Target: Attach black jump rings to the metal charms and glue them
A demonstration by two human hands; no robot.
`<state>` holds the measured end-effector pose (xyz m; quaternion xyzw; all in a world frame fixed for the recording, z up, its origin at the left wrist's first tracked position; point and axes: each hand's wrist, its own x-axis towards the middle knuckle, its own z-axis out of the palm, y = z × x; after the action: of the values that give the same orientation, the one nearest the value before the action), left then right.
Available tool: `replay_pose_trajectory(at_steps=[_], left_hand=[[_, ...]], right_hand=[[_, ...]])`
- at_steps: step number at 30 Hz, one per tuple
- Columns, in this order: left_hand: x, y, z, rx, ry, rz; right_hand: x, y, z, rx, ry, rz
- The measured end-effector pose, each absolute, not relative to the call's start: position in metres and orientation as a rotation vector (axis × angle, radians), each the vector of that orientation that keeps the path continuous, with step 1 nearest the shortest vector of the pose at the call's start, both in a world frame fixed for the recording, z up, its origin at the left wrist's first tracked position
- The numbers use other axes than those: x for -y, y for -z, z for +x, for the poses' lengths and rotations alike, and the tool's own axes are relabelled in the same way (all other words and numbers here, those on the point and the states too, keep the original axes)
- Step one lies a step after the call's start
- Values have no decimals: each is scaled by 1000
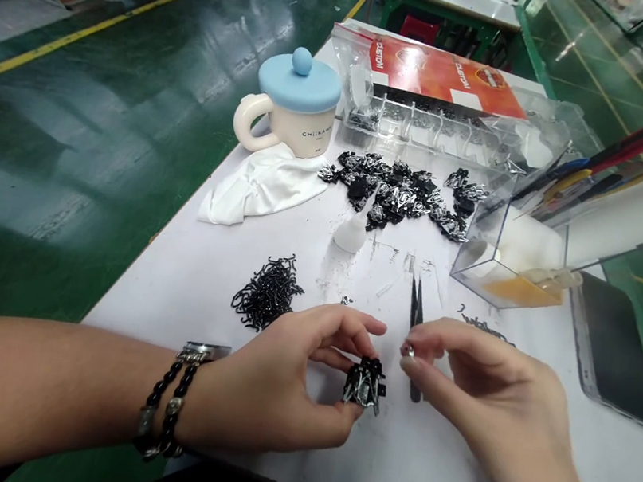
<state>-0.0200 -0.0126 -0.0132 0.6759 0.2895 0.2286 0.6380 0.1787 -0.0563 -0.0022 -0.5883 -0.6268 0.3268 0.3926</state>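
My left hand [288,381], with beaded bracelets and a watch at the wrist, holds a small black and silver part [365,383] between thumb and fingers. To its right, my right hand [492,395] pinches a tiny shiny piece [408,351] between thumb and index finger. Black tweezers [417,299] lie on the white table [170,283], partly behind the right fingertips. A heap of small black hooked pieces [269,291] is beyond the left hand. Farther back lies a pile of black and silver parts [395,189], with a small white squeeze bottle [351,233] in front of it.
A cream mug [305,130] with a blue lid and a white cloth [263,184] stand at the left edge. Behind are a clear divided tray [427,136] and a red packet [443,74]. On the right are a clear tool holder [513,253] and a phone [620,342].
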Motion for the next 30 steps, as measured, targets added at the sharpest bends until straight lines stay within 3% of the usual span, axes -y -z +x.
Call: replay_pose_trajectory(at_steps=[8,18,30], left_hand=[[10,11,-20,-668,-545,1410],[10,10,-20,-711,-552,1438],[10,9,-21,-683,-563,1411]], right_hand=[[57,10,176,1286,-1383,-1359],[58,14,176,1251,-1462,-1210],[58,6,174,1446,-1317,-1293]])
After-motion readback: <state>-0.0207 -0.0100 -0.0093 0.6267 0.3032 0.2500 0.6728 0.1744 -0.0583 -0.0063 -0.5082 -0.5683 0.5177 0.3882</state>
